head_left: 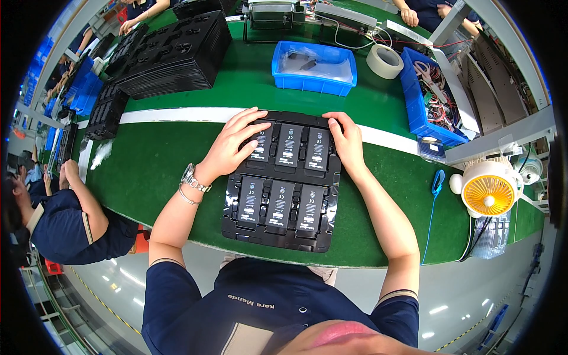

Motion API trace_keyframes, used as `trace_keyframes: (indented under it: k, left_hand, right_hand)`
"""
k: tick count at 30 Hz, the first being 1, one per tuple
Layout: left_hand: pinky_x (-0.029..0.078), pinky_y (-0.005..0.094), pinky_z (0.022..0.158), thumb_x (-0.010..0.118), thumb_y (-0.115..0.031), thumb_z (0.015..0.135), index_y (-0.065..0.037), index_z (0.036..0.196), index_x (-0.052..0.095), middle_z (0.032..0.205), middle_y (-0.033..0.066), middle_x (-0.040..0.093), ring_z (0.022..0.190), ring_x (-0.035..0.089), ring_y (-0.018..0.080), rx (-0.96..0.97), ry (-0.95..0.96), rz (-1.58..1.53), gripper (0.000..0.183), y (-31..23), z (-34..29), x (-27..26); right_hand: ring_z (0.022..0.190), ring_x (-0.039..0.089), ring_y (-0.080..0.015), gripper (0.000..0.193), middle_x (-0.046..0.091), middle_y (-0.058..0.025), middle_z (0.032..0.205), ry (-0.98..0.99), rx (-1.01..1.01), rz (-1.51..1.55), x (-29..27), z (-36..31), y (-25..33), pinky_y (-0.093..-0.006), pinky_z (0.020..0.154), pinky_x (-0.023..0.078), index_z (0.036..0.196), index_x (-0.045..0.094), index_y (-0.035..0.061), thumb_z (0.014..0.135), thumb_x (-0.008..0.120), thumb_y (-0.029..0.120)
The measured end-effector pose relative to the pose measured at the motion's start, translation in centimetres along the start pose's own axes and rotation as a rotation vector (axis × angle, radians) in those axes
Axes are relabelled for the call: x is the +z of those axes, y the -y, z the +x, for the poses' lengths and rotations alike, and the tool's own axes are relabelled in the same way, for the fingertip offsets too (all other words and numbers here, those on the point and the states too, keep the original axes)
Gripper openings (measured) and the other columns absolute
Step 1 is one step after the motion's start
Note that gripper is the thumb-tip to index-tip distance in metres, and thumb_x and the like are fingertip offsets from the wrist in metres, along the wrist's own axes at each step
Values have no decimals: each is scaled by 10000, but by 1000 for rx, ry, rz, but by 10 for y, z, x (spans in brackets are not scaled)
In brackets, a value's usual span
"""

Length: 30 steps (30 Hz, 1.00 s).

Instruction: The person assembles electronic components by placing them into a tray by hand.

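Note:
A black plastic tray (278, 240) lies on the green mat in front of me. Flat black battery packs (288, 146) with white print sit in its pockets, in two rows. My left hand (235, 144) rests on the upper left part of the tray, its fingers stretched out and apart over the far edge and the first battery. A watch and a bracelet are on that wrist. At the far right corner, my right hand (348, 141) is curled round the tray's edge, with the thumb on top.
Beyond the tray stands a blue bin (315, 83) with clear plastic bags. Stacked black trays (171, 56) rise at the far left. To the right are a tape roll (384, 61), a blue bin of wires and tools (423, 127) and a yellow-white fan (487, 188). Co-workers sit left and across.

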<state>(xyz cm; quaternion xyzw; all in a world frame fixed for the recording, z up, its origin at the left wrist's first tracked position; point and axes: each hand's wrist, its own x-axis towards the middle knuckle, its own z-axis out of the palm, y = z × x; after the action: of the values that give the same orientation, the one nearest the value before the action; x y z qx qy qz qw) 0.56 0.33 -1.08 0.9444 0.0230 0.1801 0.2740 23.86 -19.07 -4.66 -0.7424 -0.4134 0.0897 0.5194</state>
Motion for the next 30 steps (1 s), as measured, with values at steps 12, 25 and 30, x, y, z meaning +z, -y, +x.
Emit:
trace_keyframes:
  k: [12, 25, 30]
  left_hand:
    - [266, 500, 1197, 556, -151, 921, -86, 1290, 651, 1494, 129, 484, 1441, 357, 361, 0, -11, -24, 387, 2, -1, 1]
    - [268, 491, 1196, 545, -141, 916, -76, 1362, 594, 1505, 128, 469, 1442, 353, 357, -19, 8, 33, 454, -2, 0, 0]
    - [271, 488, 1194, 552, -135, 913, -67, 1371, 585, 1506, 128, 468, 1442, 354, 356, -21, 7, 29, 463, -1, 0, 0]
  right_hand:
    - [964, 643, -316, 224, 690, -141, 1014, 0, 2, 5, 0, 0, 1, -399, 858, 484, 1044, 686, 20, 968, 549, 180]
    - [956, 639, -314, 215, 690, -136, 999, -4, -4, -2, 1, 1, -1, -405, 851, 482, 1042, 687, 31, 973, 551, 182]
    - [954, 639, -312, 218, 690, -135, 1000, 1, 1, -3, 1, 0, -1, -404, 848, 482, 1043, 687, 30, 973, 552, 185]
